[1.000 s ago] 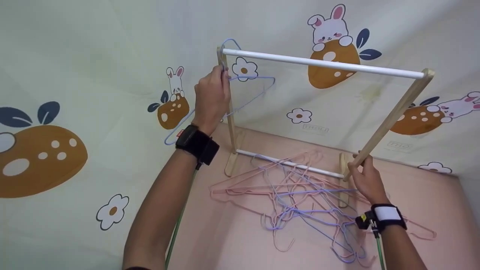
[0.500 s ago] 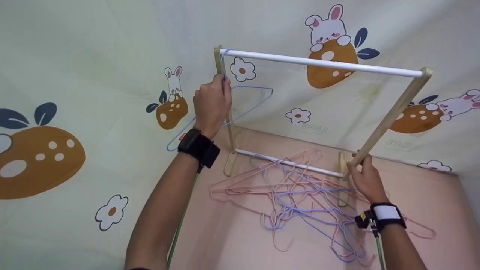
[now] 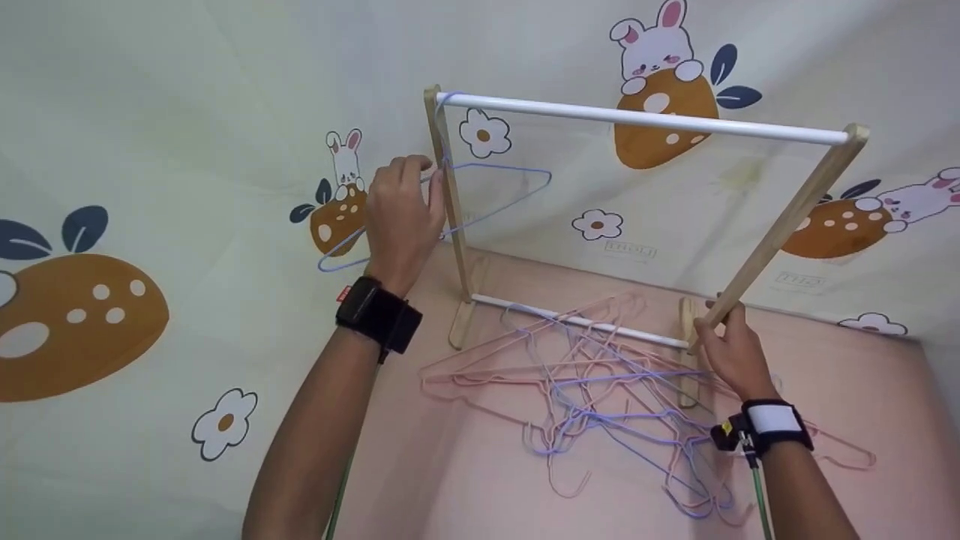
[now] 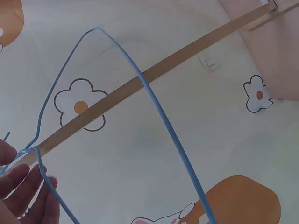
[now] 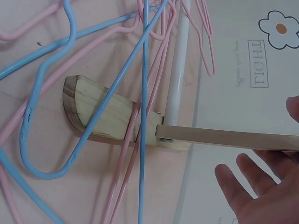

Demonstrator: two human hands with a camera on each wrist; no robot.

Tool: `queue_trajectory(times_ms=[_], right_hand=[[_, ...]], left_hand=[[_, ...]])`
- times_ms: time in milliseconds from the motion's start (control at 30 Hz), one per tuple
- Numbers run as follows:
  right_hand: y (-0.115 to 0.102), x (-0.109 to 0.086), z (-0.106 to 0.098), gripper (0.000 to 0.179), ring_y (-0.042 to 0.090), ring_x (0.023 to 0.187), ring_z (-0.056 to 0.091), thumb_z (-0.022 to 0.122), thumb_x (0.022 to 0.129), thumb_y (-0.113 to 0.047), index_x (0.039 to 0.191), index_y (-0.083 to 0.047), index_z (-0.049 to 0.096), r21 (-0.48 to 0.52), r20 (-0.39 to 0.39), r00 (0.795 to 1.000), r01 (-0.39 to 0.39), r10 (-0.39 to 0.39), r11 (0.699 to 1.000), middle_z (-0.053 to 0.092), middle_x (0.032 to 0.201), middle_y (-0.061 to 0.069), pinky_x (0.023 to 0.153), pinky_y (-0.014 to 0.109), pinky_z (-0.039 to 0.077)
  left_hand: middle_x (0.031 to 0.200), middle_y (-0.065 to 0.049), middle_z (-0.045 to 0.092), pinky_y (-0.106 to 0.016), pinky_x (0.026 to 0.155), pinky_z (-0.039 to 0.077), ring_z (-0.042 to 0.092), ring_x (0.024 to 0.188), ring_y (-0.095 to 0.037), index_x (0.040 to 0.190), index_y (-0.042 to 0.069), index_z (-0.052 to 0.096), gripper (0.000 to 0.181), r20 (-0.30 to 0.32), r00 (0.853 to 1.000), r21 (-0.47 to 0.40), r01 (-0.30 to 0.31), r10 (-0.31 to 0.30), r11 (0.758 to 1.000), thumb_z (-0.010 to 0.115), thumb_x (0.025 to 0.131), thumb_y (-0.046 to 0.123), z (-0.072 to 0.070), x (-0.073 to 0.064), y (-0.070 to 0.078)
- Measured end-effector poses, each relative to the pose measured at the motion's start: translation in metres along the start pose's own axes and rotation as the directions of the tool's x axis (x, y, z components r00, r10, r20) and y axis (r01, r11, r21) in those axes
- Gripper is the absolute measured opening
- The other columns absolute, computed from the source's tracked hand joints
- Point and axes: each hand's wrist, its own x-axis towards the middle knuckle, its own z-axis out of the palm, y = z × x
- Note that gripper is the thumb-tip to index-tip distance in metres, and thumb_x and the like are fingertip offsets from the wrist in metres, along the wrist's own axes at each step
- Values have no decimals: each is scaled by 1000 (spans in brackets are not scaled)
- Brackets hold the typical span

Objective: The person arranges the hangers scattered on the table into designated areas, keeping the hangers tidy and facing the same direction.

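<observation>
A pink surface (image 3: 450, 480) bears hangers (image 3: 630, 416) and 1 rack (image 3: 637, 118).

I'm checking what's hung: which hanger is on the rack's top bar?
The blue hanger beside the left hand, hooked over the top bar; the other hangers lie jumbled below.

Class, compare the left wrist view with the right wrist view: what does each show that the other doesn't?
Only the left wrist view shows the left hand and a large orange printed shape. Only the right wrist view shows the right hand and pink hangers. Both share blue hanger wire, printed flowers, a pinkish surface and one wooden post each.
</observation>
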Motion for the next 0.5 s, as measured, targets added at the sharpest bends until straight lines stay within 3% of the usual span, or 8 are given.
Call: queue_trajectory(times_ms=[233, 367, 500], right_hand=[[-1, 1, 0, 64, 61, 151, 37, 52, 117, -33, 162, 6, 30, 3, -2, 1000, -3, 3, 1000, 43, 161, 41, 114, 78, 37], [-1, 1, 0, 64, 61, 152, 36, 51, 118, -33, 163, 6, 29, 2, 3, 1000, -9, 9, 1000, 42, 162, 40, 115, 78, 36], [-1, 1, 1, 65, 60, 153, 34, 51, 117, -33, 165, 5, 28, 8, 2, 1000, -24, 24, 1000, 41, 163, 40, 116, 78, 34]], left_hand=[[123, -19, 73, -45, 105, 56, 66, 120, -38, 123, -3, 74, 25, -74, 994, 40, -80, 83, 996, 70, 110, 18, 4, -19, 9], [123, -17, 74, -46, 104, 55, 65, 120, -36, 121, -1, 75, 21, -107, 984, 20, -139, 140, 990, 75, 106, 15, 14, -37, 24], [120, -13, 75, -46, 100, 56, 66, 116, -34, 116, 3, 76, 17, -102, 969, -8, -229, 227, 973, 79, 102, 12, 30, -62, 41]])
